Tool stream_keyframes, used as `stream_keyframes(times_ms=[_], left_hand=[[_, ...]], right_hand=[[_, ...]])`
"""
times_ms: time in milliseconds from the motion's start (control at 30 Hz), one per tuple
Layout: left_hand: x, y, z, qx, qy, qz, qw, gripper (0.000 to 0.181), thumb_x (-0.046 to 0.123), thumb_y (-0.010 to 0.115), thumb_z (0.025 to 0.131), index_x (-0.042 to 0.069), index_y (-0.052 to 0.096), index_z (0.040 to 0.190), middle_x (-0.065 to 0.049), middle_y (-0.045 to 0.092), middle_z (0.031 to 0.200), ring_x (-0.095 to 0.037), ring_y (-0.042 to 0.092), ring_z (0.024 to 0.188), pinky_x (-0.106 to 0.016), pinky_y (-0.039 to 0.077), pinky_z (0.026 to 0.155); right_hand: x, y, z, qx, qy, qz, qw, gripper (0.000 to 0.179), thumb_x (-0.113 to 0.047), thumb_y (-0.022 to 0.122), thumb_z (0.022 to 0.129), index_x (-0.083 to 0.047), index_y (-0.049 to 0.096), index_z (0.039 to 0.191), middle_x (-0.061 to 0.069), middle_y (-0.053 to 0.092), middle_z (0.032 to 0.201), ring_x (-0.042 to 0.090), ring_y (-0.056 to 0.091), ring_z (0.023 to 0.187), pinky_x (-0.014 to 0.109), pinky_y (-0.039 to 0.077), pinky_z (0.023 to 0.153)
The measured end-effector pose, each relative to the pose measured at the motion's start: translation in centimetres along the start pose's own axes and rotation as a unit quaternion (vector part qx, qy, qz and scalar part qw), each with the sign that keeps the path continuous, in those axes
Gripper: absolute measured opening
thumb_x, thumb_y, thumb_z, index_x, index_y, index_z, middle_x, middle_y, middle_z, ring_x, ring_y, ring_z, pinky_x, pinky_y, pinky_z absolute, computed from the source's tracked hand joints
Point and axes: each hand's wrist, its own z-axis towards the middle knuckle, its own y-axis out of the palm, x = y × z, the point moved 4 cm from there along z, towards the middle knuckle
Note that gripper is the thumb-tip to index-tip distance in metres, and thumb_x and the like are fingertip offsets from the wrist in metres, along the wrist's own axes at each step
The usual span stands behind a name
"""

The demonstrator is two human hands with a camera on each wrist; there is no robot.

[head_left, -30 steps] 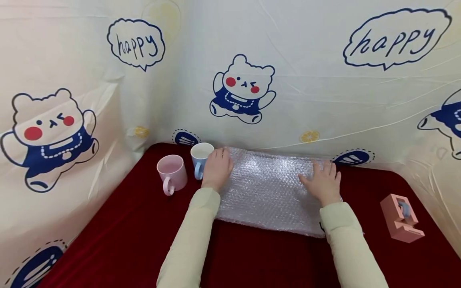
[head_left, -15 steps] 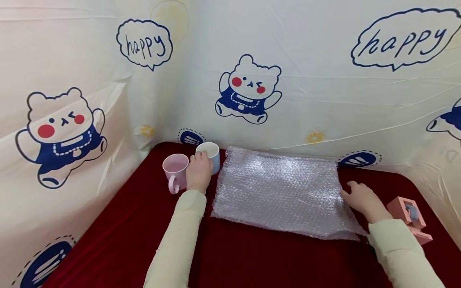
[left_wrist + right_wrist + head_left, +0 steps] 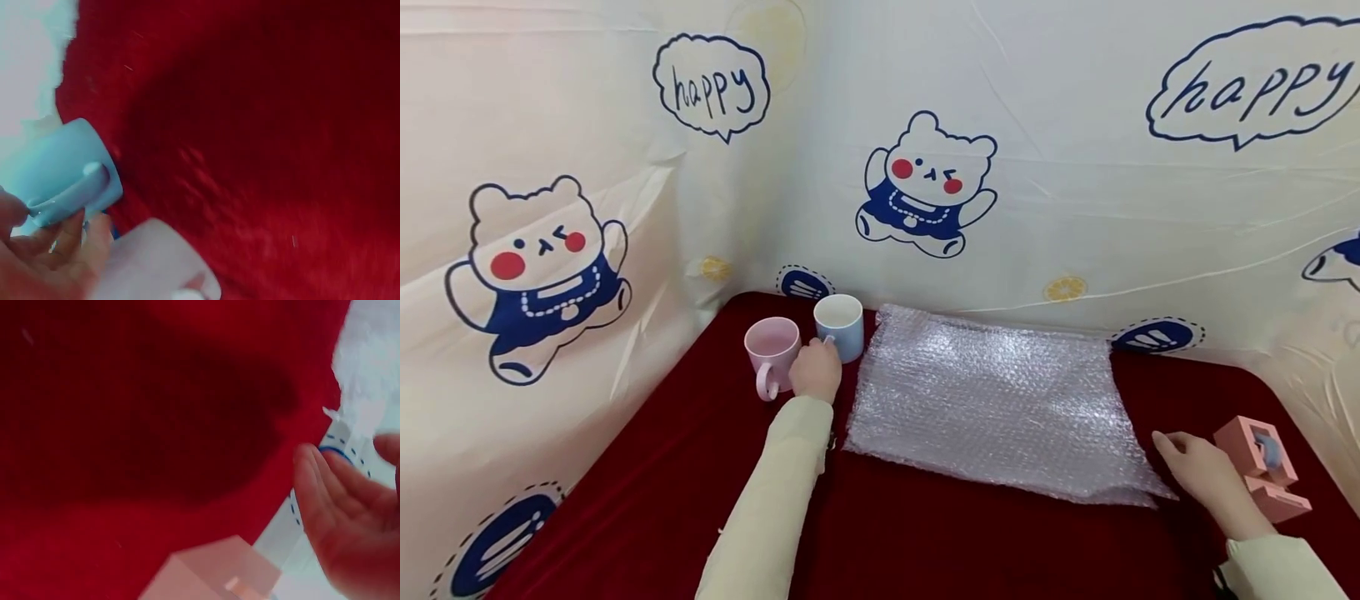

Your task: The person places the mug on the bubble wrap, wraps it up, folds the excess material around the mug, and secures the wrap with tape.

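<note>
A light blue mug (image 3: 846,340) with a white inside stands upright at the back left. My left hand (image 3: 817,371) is at its handle, fingers bent and the thumb against it in the left wrist view, where the blue handle (image 3: 75,194) shows between thumb and fingers. Close beside the hand stands a pink mug (image 3: 772,348), its handle towards me. A sheet of bubble wrap (image 3: 992,400) lies flat to the right of the mugs. Near its right corner my right hand (image 3: 1206,475) hovers with loosely bent fingers, holding nothing.
A pink tape dispenser (image 3: 1243,450) with a blue-grey roll stands at the right, just beyond my right hand. Dark red cloth (image 3: 970,542) covers the table. A printed sheet (image 3: 1037,208) with bears hangs along the back and sides.
My left hand has left the bubble wrap and come to the blue mug, then down to its handle. My right hand has moved off the wrap, right and towards me.
</note>
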Motion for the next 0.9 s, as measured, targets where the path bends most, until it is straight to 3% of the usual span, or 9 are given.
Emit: stream_keyframes(times_ms=[133, 333, 467, 567, 667, 800, 900], left_hand=[[-0.3, 0.4, 0.2, -0.022, -0.046, -0.118, 0.9917, 0.046, 0.027, 0.032, 0.103, -0.011, 0.051, 0.122, -0.034, 0.057, 0.12, -0.045, 0.055, 0.114, -0.054, 0.045, 0.096], [-0.6, 1.4, 0.6, -0.058, -0.066, -0.241, 0.9666, 0.044, 0.025, 0.027, 0.105, -0.01, 0.045, 0.125, -0.032, 0.052, 0.128, -0.042, 0.049, 0.121, -0.049, 0.04, 0.101], [-1.0, 1.5, 0.7, -0.051, -0.081, -0.307, 0.9468, 0.04, 0.023, 0.031, 0.105, -0.009, 0.049, 0.122, -0.029, 0.054, 0.124, -0.038, 0.051, 0.115, -0.046, 0.042, 0.098], [-1.1, 1.5, 0.7, -0.044, -0.088, -0.342, 0.9344, 0.038, 0.022, 0.035, 0.104, -0.009, 0.052, 0.12, -0.029, 0.056, 0.123, -0.037, 0.053, 0.115, -0.045, 0.043, 0.098], [-1.2, 1.6, 0.6, -0.049, -0.097, -0.366, 0.9243, 0.037, 0.023, 0.036, 0.104, -0.008, 0.053, 0.118, -0.028, 0.055, 0.126, -0.037, 0.053, 0.119, -0.044, 0.043, 0.1], [-1.3, 1.6, 0.4, -0.05, -0.106, -0.377, 0.9187, 0.036, 0.023, 0.037, 0.104, -0.006, 0.054, 0.115, -0.026, 0.054, 0.126, -0.036, 0.053, 0.12, -0.043, 0.043, 0.1], [-1.2, 1.5, 0.2, -0.041, -0.107, -0.37, 0.9218, 0.035, 0.023, 0.039, 0.104, -0.006, 0.056, 0.114, -0.026, 0.056, 0.125, -0.036, 0.054, 0.118, -0.043, 0.044, 0.099]], right_hand=[[0.1, 0.8, -0.6, 0.019, 0.033, 0.041, 0.9984, 0.071, -0.043, 0.026, 0.102, 0.021, 0.043, 0.126, 0.042, 0.048, 0.125, 0.054, 0.051, 0.107, 0.055, 0.047, 0.081], [-0.2, 1.9, -1.0, 0.013, 0.05, 0.087, 0.9948, 0.071, -0.045, 0.029, 0.101, 0.019, 0.044, 0.128, 0.039, 0.05, 0.124, 0.045, 0.057, 0.101, 0.043, 0.05, 0.075], [-0.3, 2.3, -0.9, 0.0, 0.047, 0.155, 0.9868, 0.067, -0.043, 0.037, 0.1, 0.016, 0.046, 0.13, 0.037, 0.05, 0.129, 0.017, 0.061, 0.089, 0.029, 0.05, 0.069], [-0.3, 2.5, -0.8, -0.006, 0.053, 0.195, 0.9793, 0.064, -0.041, 0.043, 0.099, 0.015, 0.046, 0.131, 0.035, 0.048, 0.132, 0.001, 0.054, 0.082, 0.023, 0.048, 0.067], [-0.1, 2.7, -0.8, -0.001, 0.06, 0.216, 0.9746, 0.064, -0.039, 0.049, 0.097, 0.016, 0.047, 0.129, 0.034, 0.053, 0.127, -0.002, 0.053, 0.077, 0.023, 0.049, 0.066], [0.2, 2.9, -0.7, 0.007, 0.072, 0.24, 0.9679, 0.062, -0.037, 0.053, 0.096, 0.016, 0.049, 0.128, 0.028, 0.062, 0.115, 0.0, 0.055, 0.074, 0.024, 0.05, 0.064], [0.3, 2.9, -0.8, 0.013, 0.078, 0.253, 0.9643, 0.062, -0.036, 0.054, 0.095, 0.016, 0.048, 0.128, 0.021, 0.066, 0.109, 0.0, 0.056, 0.073, 0.024, 0.051, 0.064]])
